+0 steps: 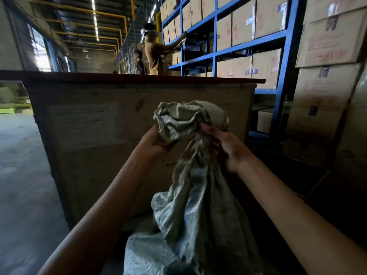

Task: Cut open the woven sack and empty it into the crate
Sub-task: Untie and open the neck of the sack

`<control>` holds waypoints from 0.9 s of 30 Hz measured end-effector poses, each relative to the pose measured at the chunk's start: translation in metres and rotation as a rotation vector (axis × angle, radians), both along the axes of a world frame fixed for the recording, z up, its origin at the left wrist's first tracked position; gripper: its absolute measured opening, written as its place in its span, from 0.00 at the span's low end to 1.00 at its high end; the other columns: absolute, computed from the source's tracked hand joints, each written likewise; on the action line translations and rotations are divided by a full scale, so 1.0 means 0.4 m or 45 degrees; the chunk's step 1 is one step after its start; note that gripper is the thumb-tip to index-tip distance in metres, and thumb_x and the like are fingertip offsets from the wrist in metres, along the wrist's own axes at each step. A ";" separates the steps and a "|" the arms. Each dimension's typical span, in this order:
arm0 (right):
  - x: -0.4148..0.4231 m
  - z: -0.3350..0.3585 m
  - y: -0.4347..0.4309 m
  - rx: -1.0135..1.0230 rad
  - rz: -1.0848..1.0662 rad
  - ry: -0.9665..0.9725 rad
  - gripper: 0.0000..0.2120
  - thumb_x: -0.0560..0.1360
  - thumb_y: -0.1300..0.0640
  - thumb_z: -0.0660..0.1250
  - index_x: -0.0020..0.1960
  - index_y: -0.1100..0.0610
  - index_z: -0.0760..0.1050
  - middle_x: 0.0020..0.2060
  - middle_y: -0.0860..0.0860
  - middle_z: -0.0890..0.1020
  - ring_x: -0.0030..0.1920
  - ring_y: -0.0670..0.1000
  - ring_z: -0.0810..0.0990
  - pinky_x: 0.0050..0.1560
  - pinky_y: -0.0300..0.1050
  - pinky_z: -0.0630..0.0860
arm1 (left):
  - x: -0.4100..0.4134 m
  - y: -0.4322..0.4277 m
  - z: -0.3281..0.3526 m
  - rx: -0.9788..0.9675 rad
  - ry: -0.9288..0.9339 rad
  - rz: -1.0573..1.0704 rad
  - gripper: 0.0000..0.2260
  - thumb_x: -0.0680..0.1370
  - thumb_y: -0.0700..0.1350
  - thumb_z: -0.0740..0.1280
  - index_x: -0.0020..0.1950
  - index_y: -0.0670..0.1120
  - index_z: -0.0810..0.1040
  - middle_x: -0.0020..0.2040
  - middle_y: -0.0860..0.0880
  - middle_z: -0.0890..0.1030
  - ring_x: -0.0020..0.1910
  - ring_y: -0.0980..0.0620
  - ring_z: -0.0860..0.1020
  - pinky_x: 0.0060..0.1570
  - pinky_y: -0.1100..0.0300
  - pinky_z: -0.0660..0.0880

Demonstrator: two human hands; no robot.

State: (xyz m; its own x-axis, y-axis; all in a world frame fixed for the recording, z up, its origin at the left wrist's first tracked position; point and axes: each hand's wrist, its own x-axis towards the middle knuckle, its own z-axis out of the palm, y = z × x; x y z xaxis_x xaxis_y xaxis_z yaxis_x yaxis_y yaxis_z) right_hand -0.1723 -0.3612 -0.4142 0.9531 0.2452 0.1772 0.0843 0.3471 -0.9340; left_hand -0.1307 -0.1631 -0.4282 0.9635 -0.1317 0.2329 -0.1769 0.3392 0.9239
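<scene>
A grey-green woven sack (200, 205) hangs in front of me, its top bunched into a crumpled ball above a narrow twisted neck. My left hand (154, 141) grips the bunched top from the left. My right hand (228, 147) grips the neck just below the bunch, fingers curled round the fabric. The sack's lower part spreads out at the bottom of the view. Behind it stands a large wooden crate (83, 124) with a dark lid or board on top. No cutting tool shows.
Blue steel shelving (214, 48) full of cardboard boxes runs along the right. Stacked cartons (327, 86) stand at the far right. Two people (153, 54) work at the shelves beyond the crate. Bare concrete floor (21, 175) lies to the left.
</scene>
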 end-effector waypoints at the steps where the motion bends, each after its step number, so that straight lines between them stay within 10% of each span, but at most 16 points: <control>1: -0.001 -0.002 0.006 -0.003 -0.054 -0.049 0.12 0.70 0.60 0.75 0.53 0.58 0.83 0.46 0.55 0.87 0.41 0.51 0.87 0.39 0.44 0.83 | -0.012 -0.012 0.015 -0.122 0.108 -0.053 0.06 0.80 0.32 0.66 0.56 0.31 0.77 0.44 0.43 0.83 0.37 0.60 0.84 0.47 0.57 0.84; 5: 0.039 -0.042 0.031 -0.417 -0.519 -0.304 0.30 0.64 0.53 0.82 0.62 0.54 0.77 0.58 0.56 0.84 0.57 0.55 0.82 0.57 0.52 0.81 | -0.027 -0.065 0.069 -0.332 0.451 -0.169 0.21 0.82 0.53 0.62 0.43 0.39 0.84 0.40 0.39 0.85 0.35 0.42 0.86 0.34 0.46 0.84; 7: 0.049 -0.042 0.023 -0.861 -0.947 -0.330 0.60 0.59 0.39 0.82 0.80 0.51 0.52 0.74 0.58 0.66 0.72 0.59 0.66 0.73 0.62 0.64 | -0.039 -0.087 0.066 -0.267 0.409 -0.160 0.25 0.83 0.55 0.60 0.42 0.38 0.86 0.40 0.39 0.86 0.35 0.42 0.86 0.35 0.47 0.85; 9: 0.045 -0.024 -0.005 -1.147 -1.307 -0.517 0.68 0.59 0.37 0.80 0.80 0.50 0.35 0.76 0.59 0.57 0.74 0.60 0.59 0.72 0.62 0.60 | -0.055 -0.092 0.061 -0.220 0.379 -0.147 0.28 0.84 0.57 0.58 0.37 0.40 0.86 0.35 0.41 0.85 0.29 0.44 0.85 0.29 0.55 0.83; 17: 0.082 0.013 -0.128 -1.337 -0.464 -0.558 0.42 0.62 0.42 0.79 0.72 0.51 0.69 0.66 0.53 0.78 0.66 0.55 0.77 0.67 0.57 0.74 | -0.051 -0.108 0.065 0.384 0.050 0.120 0.19 0.83 0.56 0.58 0.46 0.45 0.82 0.35 0.48 0.80 0.32 0.52 0.78 0.39 0.57 0.74; 23: 0.084 -0.011 -0.153 -1.145 -0.722 -0.549 0.09 0.74 0.52 0.70 0.50 0.55 0.75 0.46 0.54 0.81 0.49 0.56 0.81 0.43 0.46 0.74 | -0.080 -0.166 0.041 0.369 -0.062 0.095 0.19 0.82 0.59 0.62 0.65 0.48 0.69 0.51 0.42 0.80 0.49 0.48 0.80 0.42 0.57 0.76; 27: 0.079 0.012 -0.123 -0.857 -0.871 -0.268 0.17 0.72 0.43 0.62 0.53 0.53 0.77 0.51 0.54 0.81 0.52 0.57 0.79 0.56 0.55 0.77 | -0.129 -0.226 -0.029 0.657 0.043 0.054 0.49 0.76 0.51 0.75 0.79 0.46 0.40 0.68 0.46 0.74 0.54 0.54 0.78 0.34 0.72 0.79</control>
